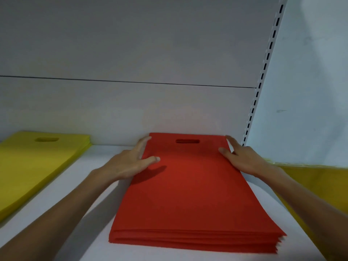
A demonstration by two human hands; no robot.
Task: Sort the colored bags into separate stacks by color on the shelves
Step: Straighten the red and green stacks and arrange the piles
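A stack of red bags [188, 185] is lying flat on the white shelf [90, 185], a little right of the middle. Its handle cut-out [187, 141] is pointing toward the pale back panel [131, 53], and its near edges are fanning slightly at the front right corner. The left hand [128, 162] is pressing against the stack's left side near the far end. Its fingers are stretching fairly straight along the edge and its thumb [152, 159] is resting on the top bag, so it is bracing rather than clutching. The right hand [241, 161] is mirroring it on the right side, with its fingers reaching straight along that edge toward the far corner and its thumb [224, 150] lying on the red surface. Neither hand is lifting anything. A stack of yellow bags [37, 166] is sitting on the same shelf, well apart to the left, with its own cut-out facing the back. More yellow material [310, 185] is showing beyond the right forearm, though what it is cannot be told. A slotted metal upright [263, 72] is running up the right side of the panel.
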